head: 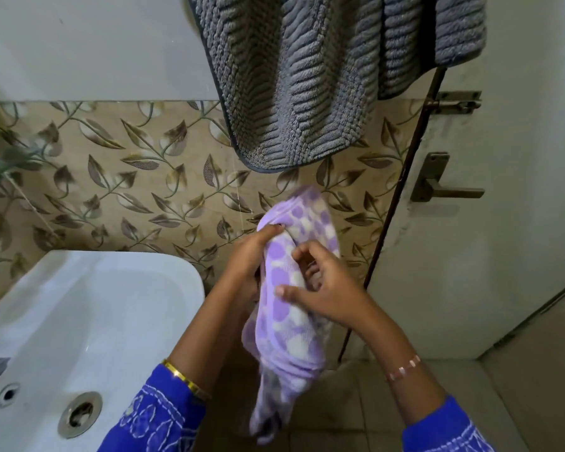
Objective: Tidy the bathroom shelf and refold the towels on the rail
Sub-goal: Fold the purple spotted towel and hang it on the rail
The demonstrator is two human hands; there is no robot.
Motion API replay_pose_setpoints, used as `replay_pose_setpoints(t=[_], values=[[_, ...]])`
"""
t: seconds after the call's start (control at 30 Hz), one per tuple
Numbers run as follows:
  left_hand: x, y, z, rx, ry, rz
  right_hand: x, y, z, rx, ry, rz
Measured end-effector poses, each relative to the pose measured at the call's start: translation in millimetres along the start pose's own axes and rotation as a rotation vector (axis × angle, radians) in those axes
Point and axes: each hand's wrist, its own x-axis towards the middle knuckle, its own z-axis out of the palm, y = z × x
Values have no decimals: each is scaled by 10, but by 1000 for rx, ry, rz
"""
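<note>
A small purple towel (286, 308) with white and violet dots hangs bunched between both hands in the middle of the view. My left hand (250, 259) grips its left edge near the top, thumb pressed on the cloth. From the right, my right hand (323, 288) holds the towel's middle with thumb and curled fingers. The towel's lower end dangles toward the floor. Above, a thick grey ribbed towel (294, 79) hangs down the wall; what it hangs from is out of view.
A white washbasin (88, 308) with a metal drain sits at the lower left. A white door (490, 223) with a metal handle (437, 187) and a bolt (454, 104) stands at the right. Leaf-patterned tiles cover the wall behind. Something green and blurred shows at the left edge.
</note>
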Motion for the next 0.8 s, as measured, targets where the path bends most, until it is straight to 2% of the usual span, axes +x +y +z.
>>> replay_pose_setpoints(t=[0.03,0.2,0.3,0.37,0.43,0.6,0.8], values=[[7,32,-21,-26,-9,-14,-31,11,27,-10,-90,21],[-7,127,-103,-124,48,34,-81,-48,34,-175,-227,21],[-17,113,-143,-180,-20,64,-61,-71,137,-278,-205,24],[-28,97,-190,-181,-59,77,-26,-52,235,-178,-89,13],[-55,66,-224,-128,-100,102,4,-20,288,55,7,27],[-176,-100,-368,-70,-244,131,41,37,267,339,28,100],[-260,-122,-484,408,-203,349,63,85,236,480,13,102]])
